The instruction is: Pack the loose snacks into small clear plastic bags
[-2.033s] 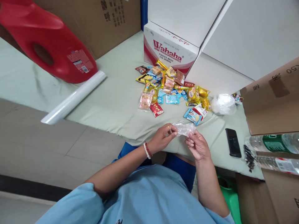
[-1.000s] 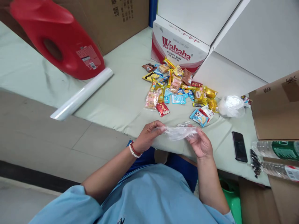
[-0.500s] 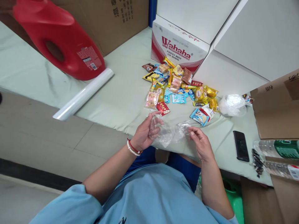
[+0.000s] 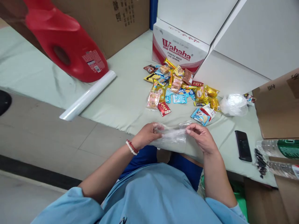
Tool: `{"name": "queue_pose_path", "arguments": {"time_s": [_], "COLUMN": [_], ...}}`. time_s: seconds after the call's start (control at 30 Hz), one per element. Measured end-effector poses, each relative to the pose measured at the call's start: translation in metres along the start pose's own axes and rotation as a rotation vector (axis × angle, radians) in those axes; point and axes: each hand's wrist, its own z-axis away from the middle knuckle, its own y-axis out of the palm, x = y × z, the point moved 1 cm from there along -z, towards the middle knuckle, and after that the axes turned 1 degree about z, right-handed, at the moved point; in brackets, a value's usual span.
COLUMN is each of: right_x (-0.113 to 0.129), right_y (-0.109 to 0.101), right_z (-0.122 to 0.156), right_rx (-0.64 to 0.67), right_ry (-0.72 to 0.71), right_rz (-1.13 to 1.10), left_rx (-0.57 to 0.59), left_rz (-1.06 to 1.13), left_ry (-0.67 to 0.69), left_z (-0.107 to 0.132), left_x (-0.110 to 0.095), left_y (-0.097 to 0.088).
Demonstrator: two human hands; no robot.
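A clear plastic bag [image 4: 174, 137] is stretched between my two hands above the front edge of the cloth-covered table [image 4: 130, 93]. My left hand [image 4: 150, 134] has its fingers closed on the bag's left side. At the other side, my right hand [image 4: 200, 135] pinches the bag between thumb and fingers. Beyond the hands lies a pile of wrapped snacks [image 4: 177, 84], with a red packet [image 4: 164, 109] at its near left. A blue snack packet [image 4: 200, 116] sits just past my right hand.
A red jug [image 4: 70, 46] and a white plastic roll [image 4: 88, 95] lie at the left. The Wahaba carton [image 4: 179, 46] stands behind the snacks. To the right are a crumpled white bag [image 4: 233, 105], a black phone [image 4: 243, 146], plastic bottles [image 4: 268, 148] and a brown carton [image 4: 277, 115].
My left hand has turned over and moved slightly down. The loosely hanging bag is now pulled out straighter between both hands. The snacks lie where they were.
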Motion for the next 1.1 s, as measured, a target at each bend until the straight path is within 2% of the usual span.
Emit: {"name": "queue_pose_path", "arguments": {"time_s": [0.07,0.17,0.27,0.37,0.43,0.5,0.57,0.63,0.7,0.77,0.87,0.93,1.0,1.03,1.1], "right_x": [0.000,-0.002,-0.004,-0.004,-0.001,0.003,0.010,0.016,0.021,0.020,0.005,-0.012,-0.030,-0.038,-0.050], "right_y": [-0.006,-0.009,0.001,0.016,0.018,0.011,-0.002,-0.016,-0.027,-0.032,-0.033,-0.035,-0.037,-0.038,-0.036], "right_z": [0.003,0.006,0.007,0.004,-0.001,-0.006,-0.012,-0.017,-0.021,-0.024,-0.026,-0.027,-0.027,-0.026,-0.025], "right_rx": [-0.005,-0.045,-0.114,-0.116,-0.156,-0.196,-0.163,-0.117,-0.129,-0.138,-0.086,-0.191,-0.319,-0.329,-0.236], "right_ry": [0.076,0.037,-0.058,0.008,0.065,0.114,0.178,0.216,0.193,0.155,0.164,0.127,0.036,-0.009,-0.070], "right_rz": [-0.053,-0.062,-0.119,-0.286,-0.351,-0.352,-0.321,-0.286,-0.289,-0.308,-0.197,0.016,0.264,0.377,0.559], "left_rx": [-0.093,-0.187,-0.185,-0.144,-0.103,-0.079,-0.059,0.012,0.095,0.100,0.037,-0.032,-0.182,-0.282,-0.485], "left_rz": [-0.038,0.164,0.519,0.703,0.678,0.576,0.430,0.334,0.368,0.465,0.497,0.418,0.272,0.171,-0.068], "left_ry": [0.006,0.040,0.019,-0.038,-0.056,-0.044,-0.007,-0.008,-0.047,-0.082,-0.138,-0.204,-0.221,-0.198,-0.097], "left_z": [-0.003,-0.003,0.000,0.002,0.003,0.004,0.006,0.008,0.009,0.007,0.001,-0.005,-0.010,-0.011,-0.012], "left_x": [0.006,0.004,-0.003,-0.008,-0.008,-0.007,-0.007,-0.009,-0.012,-0.013,-0.012,-0.007,0.000,0.003,0.008], "left_y": [-0.005,-0.005,0.007,0.022,0.025,0.020,0.009,-0.002,-0.010,-0.015,-0.019,-0.022,-0.027,-0.029,-0.033]}}
